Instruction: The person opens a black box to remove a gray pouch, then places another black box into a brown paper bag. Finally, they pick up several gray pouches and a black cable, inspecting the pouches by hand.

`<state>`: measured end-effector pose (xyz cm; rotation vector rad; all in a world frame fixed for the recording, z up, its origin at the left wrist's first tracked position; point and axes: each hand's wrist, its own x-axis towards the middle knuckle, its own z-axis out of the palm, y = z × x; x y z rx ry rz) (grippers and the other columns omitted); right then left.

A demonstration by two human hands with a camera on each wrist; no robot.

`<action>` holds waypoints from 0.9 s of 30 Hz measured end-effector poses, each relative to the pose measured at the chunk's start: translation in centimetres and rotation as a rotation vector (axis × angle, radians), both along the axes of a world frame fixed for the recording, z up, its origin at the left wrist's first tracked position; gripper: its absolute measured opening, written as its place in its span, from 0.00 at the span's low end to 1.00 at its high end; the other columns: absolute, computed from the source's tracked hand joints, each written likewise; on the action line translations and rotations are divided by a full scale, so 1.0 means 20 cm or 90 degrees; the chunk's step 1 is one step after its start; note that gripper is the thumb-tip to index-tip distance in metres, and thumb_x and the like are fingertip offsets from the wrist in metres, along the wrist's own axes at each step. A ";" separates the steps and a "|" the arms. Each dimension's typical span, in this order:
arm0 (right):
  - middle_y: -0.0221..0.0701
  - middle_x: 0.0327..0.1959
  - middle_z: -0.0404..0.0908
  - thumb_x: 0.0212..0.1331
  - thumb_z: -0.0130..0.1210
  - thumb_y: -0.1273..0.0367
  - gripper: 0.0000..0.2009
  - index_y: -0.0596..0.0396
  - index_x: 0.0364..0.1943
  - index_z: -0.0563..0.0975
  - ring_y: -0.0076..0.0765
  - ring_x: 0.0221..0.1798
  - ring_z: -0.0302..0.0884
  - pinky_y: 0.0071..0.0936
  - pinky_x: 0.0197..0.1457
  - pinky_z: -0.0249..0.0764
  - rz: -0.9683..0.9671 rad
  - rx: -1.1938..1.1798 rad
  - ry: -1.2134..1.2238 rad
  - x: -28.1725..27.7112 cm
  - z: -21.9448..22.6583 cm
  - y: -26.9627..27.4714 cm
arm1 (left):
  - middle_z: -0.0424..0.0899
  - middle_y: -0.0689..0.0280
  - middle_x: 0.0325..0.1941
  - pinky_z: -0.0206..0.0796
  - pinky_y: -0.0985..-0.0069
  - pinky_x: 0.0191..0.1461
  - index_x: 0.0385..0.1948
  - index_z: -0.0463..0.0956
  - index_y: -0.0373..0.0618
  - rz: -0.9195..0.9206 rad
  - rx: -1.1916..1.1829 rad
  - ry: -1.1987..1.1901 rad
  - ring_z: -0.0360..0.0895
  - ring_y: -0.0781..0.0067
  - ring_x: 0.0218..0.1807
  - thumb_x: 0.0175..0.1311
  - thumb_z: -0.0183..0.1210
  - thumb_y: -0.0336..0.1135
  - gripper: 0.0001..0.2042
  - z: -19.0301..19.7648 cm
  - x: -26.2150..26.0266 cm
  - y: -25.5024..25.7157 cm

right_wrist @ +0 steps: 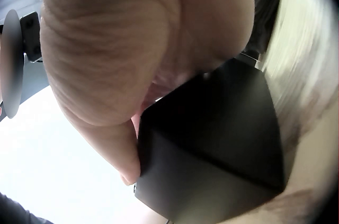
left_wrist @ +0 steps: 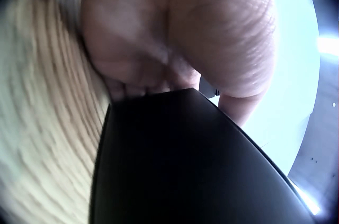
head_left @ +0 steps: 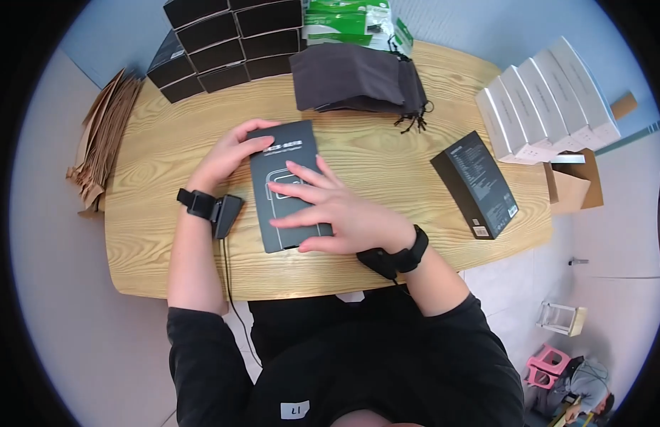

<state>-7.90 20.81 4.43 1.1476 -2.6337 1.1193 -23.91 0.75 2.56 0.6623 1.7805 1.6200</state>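
A slim black box (head_left: 287, 153) with white print and an outline drawing on its top face lies at the middle left of the table. My left hand (head_left: 227, 153) grips its far left corner, thumb over the top face. In the left wrist view the fingers (left_wrist: 153, 78) bend behind the box's end. My right hand (head_left: 337, 213) lies across the near half, its fingers spread straight over the drawing. The right thumb (right_wrist: 122, 160) touches a box edge in the right wrist view. To the right, a similar black box (head_left: 476, 185) stands with a printed side showing.
Stacked black boxes (head_left: 234, 43) stand at the back left, beside green and white packets (head_left: 348, 21). Dark drawstring pouches (head_left: 355, 78) lie at the back middle. White boxes (head_left: 547, 103) line the right edge, and folded brown cardboard (head_left: 106, 139) leans at the left.
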 end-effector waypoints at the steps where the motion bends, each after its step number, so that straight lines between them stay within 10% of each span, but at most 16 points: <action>1: 0.32 0.69 0.58 0.44 0.66 0.63 0.24 0.36 0.52 0.77 0.52 0.74 0.40 0.59 0.72 0.33 -0.004 -0.015 -0.028 0.00 0.00 0.00 | 0.77 0.67 0.49 0.61 0.80 0.56 0.49 0.73 0.42 0.002 0.003 0.002 0.71 0.79 0.50 0.61 0.57 0.37 0.16 -0.01 -0.01 -0.01; 8: 0.41 0.74 0.36 0.48 0.63 0.66 0.38 0.43 0.67 0.59 0.55 0.75 0.20 0.51 0.73 0.33 0.019 -0.109 -0.208 0.00 0.00 0.14 | 0.75 0.68 0.50 0.60 0.80 0.55 0.47 0.71 0.43 -0.028 0.021 0.000 0.69 0.79 0.51 0.57 0.57 0.31 0.15 0.01 -0.01 -0.04; 13: 0.42 0.75 0.33 0.45 0.61 0.77 0.44 0.49 0.69 0.52 0.39 0.77 0.30 0.31 0.73 0.40 -0.061 -0.142 -0.341 0.04 0.04 0.17 | 0.70 0.67 0.59 0.56 0.79 0.62 0.62 0.63 0.47 -0.076 -0.018 0.025 0.65 0.76 0.59 0.57 0.57 0.32 0.28 0.11 0.07 0.00; 22: 0.42 0.73 0.43 0.46 0.64 0.60 0.43 0.51 0.68 0.54 0.61 0.73 0.40 0.49 0.71 0.48 -0.242 0.287 -0.101 0.24 0.18 0.07 | 0.63 0.64 0.66 0.47 0.78 0.68 0.67 0.57 0.46 -0.091 0.001 -0.022 0.60 0.72 0.66 0.53 0.55 0.29 0.34 0.10 0.08 0.01; 27: 0.47 0.69 0.51 0.38 0.68 0.53 0.48 0.53 0.66 0.56 0.62 0.66 0.54 0.49 0.67 0.55 -0.418 0.197 -0.025 0.43 0.10 -0.09 | 0.60 0.63 0.67 0.47 0.78 0.69 0.68 0.50 0.42 -0.190 0.047 -0.136 0.58 0.72 0.66 0.52 0.57 0.29 0.38 0.06 0.13 0.04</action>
